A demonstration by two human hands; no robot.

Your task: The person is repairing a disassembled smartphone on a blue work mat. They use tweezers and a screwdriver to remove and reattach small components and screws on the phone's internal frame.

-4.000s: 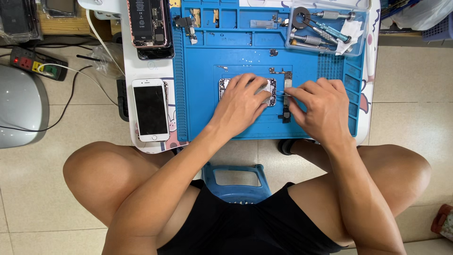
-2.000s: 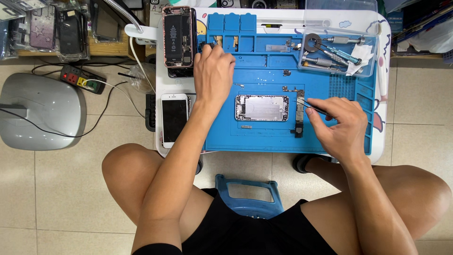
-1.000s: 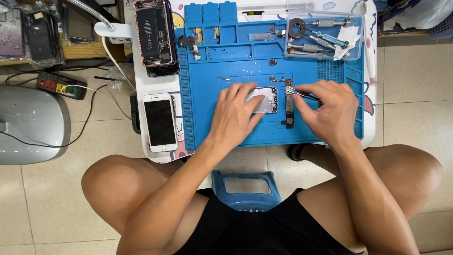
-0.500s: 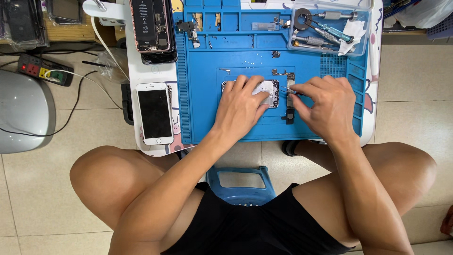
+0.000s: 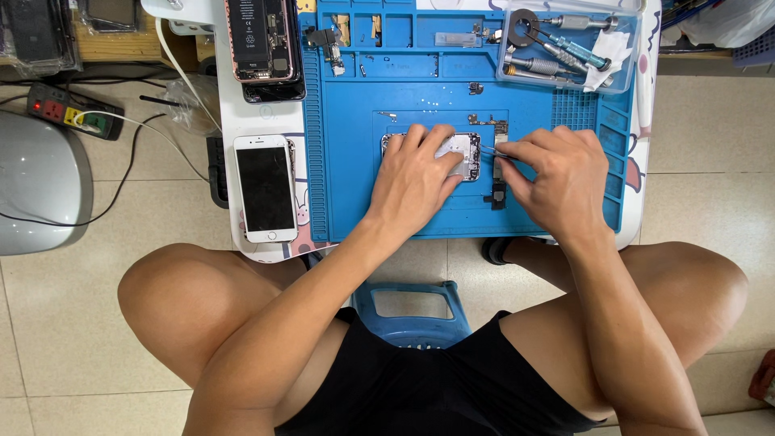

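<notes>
Since half a second ago little has been altered: the left hand (image 5: pixel 416 173) is still pressed flat on the silver phone housing (image 5: pixel 460 153), fingers spread over it on the blue mat (image 5: pixel 347 161). The right hand (image 5: pixel 557 182) stays pinched on thin tweezers (image 5: pixel 494 151) (tip just beside the left fingertips), so the fine work at the housing's edge appears to be continuing.

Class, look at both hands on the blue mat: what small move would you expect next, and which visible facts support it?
Probably a slight nudge of the tweezers inward along the right edge of the phone housing. The left hand lies flat on the housing, pinning it to the blue mat, while the right hand pinches the tweezers with their tips at that edge.
</notes>
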